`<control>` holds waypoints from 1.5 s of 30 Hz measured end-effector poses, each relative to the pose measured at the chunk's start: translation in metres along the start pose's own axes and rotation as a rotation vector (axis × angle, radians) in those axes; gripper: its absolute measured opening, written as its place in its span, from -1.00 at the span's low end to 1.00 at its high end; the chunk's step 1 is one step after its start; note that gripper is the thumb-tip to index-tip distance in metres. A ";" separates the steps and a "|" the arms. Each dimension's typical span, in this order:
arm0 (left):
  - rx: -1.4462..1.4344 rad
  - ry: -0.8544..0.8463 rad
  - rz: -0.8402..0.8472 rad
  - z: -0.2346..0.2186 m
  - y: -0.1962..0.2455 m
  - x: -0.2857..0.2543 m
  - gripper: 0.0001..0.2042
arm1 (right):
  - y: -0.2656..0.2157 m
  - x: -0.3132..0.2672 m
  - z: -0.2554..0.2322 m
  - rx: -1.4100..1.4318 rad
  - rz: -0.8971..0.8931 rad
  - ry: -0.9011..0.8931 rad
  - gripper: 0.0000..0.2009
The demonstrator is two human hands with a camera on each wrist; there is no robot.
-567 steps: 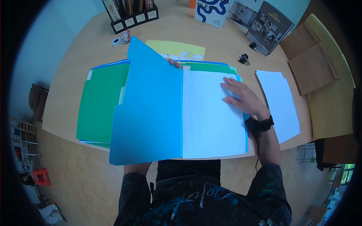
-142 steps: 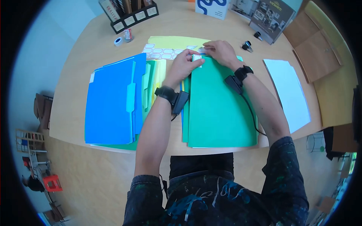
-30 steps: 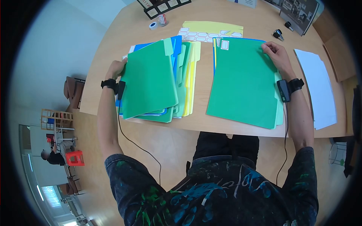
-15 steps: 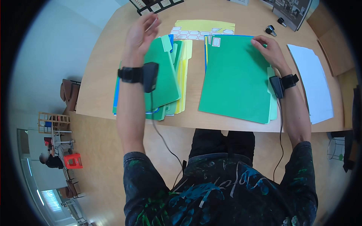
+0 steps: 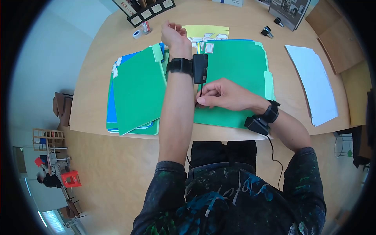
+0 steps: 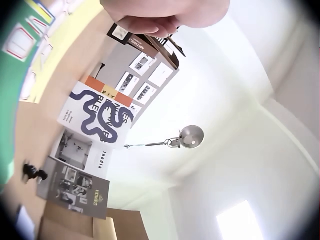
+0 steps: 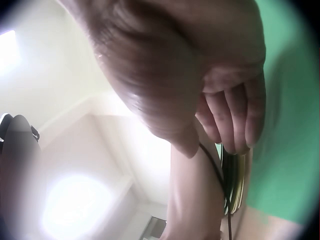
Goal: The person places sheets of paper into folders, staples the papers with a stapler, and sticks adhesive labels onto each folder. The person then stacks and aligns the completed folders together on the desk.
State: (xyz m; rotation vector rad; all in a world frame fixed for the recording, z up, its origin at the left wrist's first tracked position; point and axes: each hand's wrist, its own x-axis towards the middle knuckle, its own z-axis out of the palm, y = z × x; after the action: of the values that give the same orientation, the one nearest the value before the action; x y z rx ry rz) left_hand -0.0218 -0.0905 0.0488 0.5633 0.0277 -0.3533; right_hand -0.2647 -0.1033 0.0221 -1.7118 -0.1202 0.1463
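My left hand (image 5: 175, 36) is raised over the back of the table with loosely bent fingers and nothing visible in them. Its wrist partly covers a yellow label sheet (image 5: 206, 32). My right hand (image 5: 225, 94) is low over the right green folder (image 5: 235, 64), its fingers gently bent. In the right wrist view, a thin black cable (image 7: 229, 210) from the left wrist camera runs right at the thumb tip. A white label (image 5: 209, 48) sits on the folder's upper left corner. Left of my forearm, another green folder (image 5: 137, 90) lies askew on a pile with blue folders (image 5: 111, 102).
White paper sheets (image 5: 311, 82) lie at the right. Tape (image 5: 136, 34), a small red-and-clear container (image 5: 146, 27) and black clips (image 5: 267, 32) stand farther back. A file holder (image 5: 152, 12) and display books (image 5: 288, 11) line the far edge; a cardboard box (image 5: 333, 39) stands at right.
The green folder came onto the left pile, and my left hand let go, rose and swung right. My right hand left the right folder's back edge and moved left and nearer.
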 end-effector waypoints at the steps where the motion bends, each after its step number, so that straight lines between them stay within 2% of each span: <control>1: -0.002 0.047 0.022 -0.003 -0.006 0.000 -0.89 | 0.000 0.000 0.003 0.060 0.047 0.015 -0.64; 6: 0.079 0.116 0.050 -0.008 -0.015 -0.002 -0.89 | 0.001 -0.002 0.002 0.182 0.198 0.035 -0.72; 8: 0.357 -0.012 -0.007 -0.012 -0.015 -0.005 -0.89 | 0.005 -0.003 0.001 0.218 0.184 -0.046 -0.73; 11: 0.502 -0.094 0.014 -0.023 -0.016 -0.007 -0.87 | 0.007 -0.002 0.002 0.229 0.247 -0.067 -0.76; 15: 0.375 -0.164 -0.043 -0.044 -0.020 0.003 -0.87 | 0.007 -0.001 0.009 0.148 0.302 -0.018 -0.79; 17: 0.291 -0.292 -0.098 -0.052 -0.023 0.011 -0.85 | 0.007 -0.001 0.011 0.118 0.312 -0.001 -0.79; 21: 0.338 -0.384 -0.052 -0.055 -0.021 0.010 -0.84 | 0.003 0.000 0.015 0.118 0.351 0.046 -0.77; 24: 0.403 -0.422 -0.116 -0.064 -0.023 0.009 -0.81 | 0.002 -0.003 0.012 0.108 0.325 0.060 -0.76; 26: 0.419 -0.427 -0.117 -0.064 -0.021 0.008 -0.80 | -0.010 -0.009 -0.001 0.049 0.210 0.101 -0.78; 28: 0.451 -0.435 -0.116 -0.064 -0.020 0.004 -0.81 | -0.033 -0.019 -0.022 -0.123 0.154 0.261 -0.76; 30: 0.487 -0.444 -0.112 -0.064 -0.020 0.000 -0.81 | -0.013 -0.022 -0.068 -0.478 0.095 0.482 -0.73; 32: 0.675 -0.473 -0.126 -0.061 -0.023 -0.004 -0.79 | 0.011 -0.029 -0.112 -0.601 0.043 0.833 -0.67; 33: 0.686 -0.492 -0.140 -0.061 -0.026 -0.003 -0.73 | 0.023 -0.034 -0.133 -0.602 0.042 0.836 -0.67; 35: 0.698 -0.538 -0.140 -0.063 -0.027 -0.005 -0.69 | 0.046 -0.046 -0.161 -1.182 -0.052 1.132 -0.58; 36: 0.709 -0.581 -0.133 -0.064 -0.029 -0.004 -0.64 | 0.049 -0.050 -0.165 -1.184 -0.047 1.134 -0.58; 38: 0.767 -0.620 -0.133 -0.065 -0.031 -0.003 -0.61 | 0.055 -0.055 -0.172 -1.132 0.173 1.080 -0.47; 39: 0.827 -0.657 -0.129 -0.065 -0.030 -0.003 -0.58 | 0.048 -0.053 -0.169 -1.133 0.170 1.078 -0.47; 41: 0.847 -0.650 -0.127 -0.065 -0.029 -0.004 -0.58 | 0.033 -0.051 -0.163 -1.062 0.417 0.857 -0.42; 45: 0.888 -0.647 -0.132 -0.066 -0.029 -0.007 -0.59 | 0.057 -0.050 -0.167 -0.986 0.273 0.973 -0.42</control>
State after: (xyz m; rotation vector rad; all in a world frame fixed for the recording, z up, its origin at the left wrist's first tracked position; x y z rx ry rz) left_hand -0.0338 -0.0760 -0.0207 1.3005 -0.7507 -0.6679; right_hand -0.2868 -0.2826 -0.0095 -2.5699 0.8991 -0.6546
